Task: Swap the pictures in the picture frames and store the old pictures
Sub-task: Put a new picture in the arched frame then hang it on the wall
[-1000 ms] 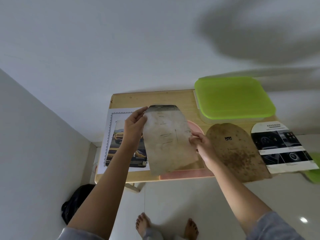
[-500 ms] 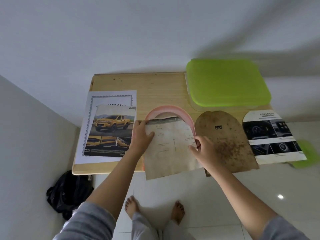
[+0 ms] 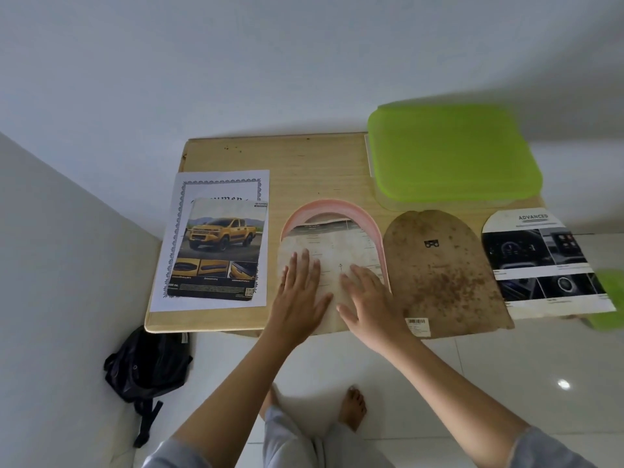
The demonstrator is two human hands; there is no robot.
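A pink arched picture frame [image 3: 368, 219] lies face down on the wooden table [image 3: 304, 170]. An arched, yellowed picture sheet [image 3: 332, 243] lies in it, back side up. My left hand [image 3: 300, 292] and my right hand [image 3: 369, 300] press flat on the sheet's lower half, fingers straight. To the right lies the brown stained arched backing board [image 3: 442, 275]. Further right is an arched picture of a car interior [image 3: 540, 261]. At the left a yellow pickup picture [image 3: 219, 248] lies on a bordered white sheet [image 3: 219, 184].
A container with a lime green lid [image 3: 449, 153] stands at the table's back right. Something green [image 3: 607, 298] shows at the right edge. A black bag [image 3: 148, 363] sits on the floor under the table's left corner. My bare feet [image 3: 353, 407] stand on white tiles.
The sheet was held up in both hands, then lowered onto the pink frame. My hands have let go of its edges and now lie flat on it.
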